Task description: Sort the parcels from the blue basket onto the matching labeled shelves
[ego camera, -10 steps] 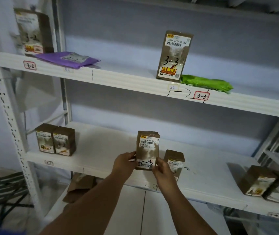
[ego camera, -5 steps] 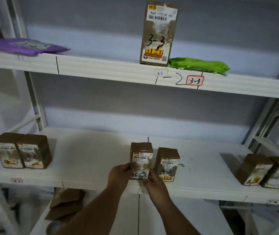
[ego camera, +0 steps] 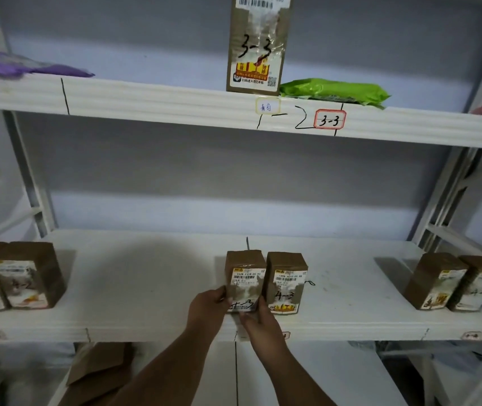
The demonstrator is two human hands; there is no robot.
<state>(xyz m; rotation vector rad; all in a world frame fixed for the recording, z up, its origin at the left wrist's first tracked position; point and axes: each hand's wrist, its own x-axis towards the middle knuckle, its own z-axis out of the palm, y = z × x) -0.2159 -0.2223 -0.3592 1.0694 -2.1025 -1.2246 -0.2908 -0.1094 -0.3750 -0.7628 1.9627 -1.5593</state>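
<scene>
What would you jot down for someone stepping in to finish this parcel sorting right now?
Left hand and right hand: both grip the held parcel, upright on the lower shelf, close beside the parcel marked 4-3.
Done: this parcel stands in its slot; the 3-3 parcel and a green bag sit on the upper shelf by the 3-3 label.
Left: let go, fetch the next. The basket is out of view.

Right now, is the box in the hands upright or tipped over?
Upright: the held box stands on end on the shelf, label facing out, beside its neighbour box.
</scene>
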